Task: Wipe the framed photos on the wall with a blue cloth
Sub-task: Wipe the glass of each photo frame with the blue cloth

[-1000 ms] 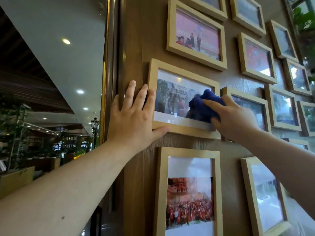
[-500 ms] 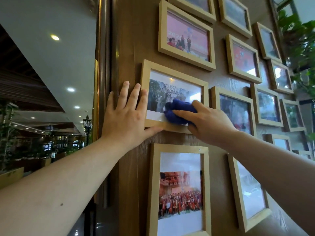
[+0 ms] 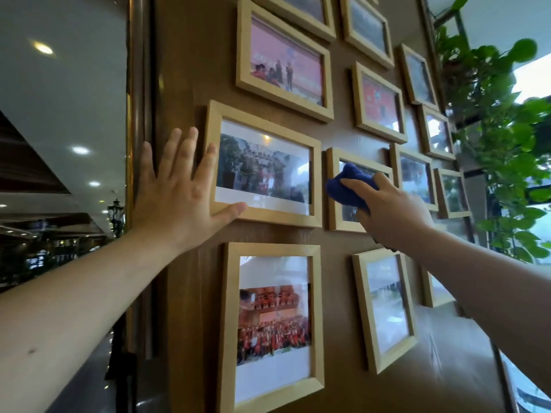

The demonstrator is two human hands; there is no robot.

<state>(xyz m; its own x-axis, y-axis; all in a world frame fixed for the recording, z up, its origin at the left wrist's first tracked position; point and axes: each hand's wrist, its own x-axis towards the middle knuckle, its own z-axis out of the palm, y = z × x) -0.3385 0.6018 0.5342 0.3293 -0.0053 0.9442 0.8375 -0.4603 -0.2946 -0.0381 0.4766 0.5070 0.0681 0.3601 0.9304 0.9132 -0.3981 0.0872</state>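
Several light wooden framed photos hang on a brown wood wall [image 3: 190, 70]. My left hand [image 3: 179, 195] lies flat and spread on the wall, with its thumb under the lower left corner of a landscape frame [image 3: 264, 165] and its fingertips at that frame's left edge. My right hand [image 3: 390, 210] presses a bunched blue cloth [image 3: 348, 186] against the glass of the smaller frame [image 3: 334, 189] just to the right. The hand and cloth hide most of that photo.
A tall portrait frame [image 3: 271, 326] hangs below the left hand, and another [image 3: 384, 308] below the right forearm. More frames fill the wall above and to the right. Leafy green plants [image 3: 504, 144] hang at the wall's right end. A gold-trimmed pillar edge [image 3: 134, 114] runs down the left.
My right hand has carried the blue cloth off the landscape frame rightward onto the neighbouring smaller frame. My left hand stays flat on the wall at the frame's left edge.
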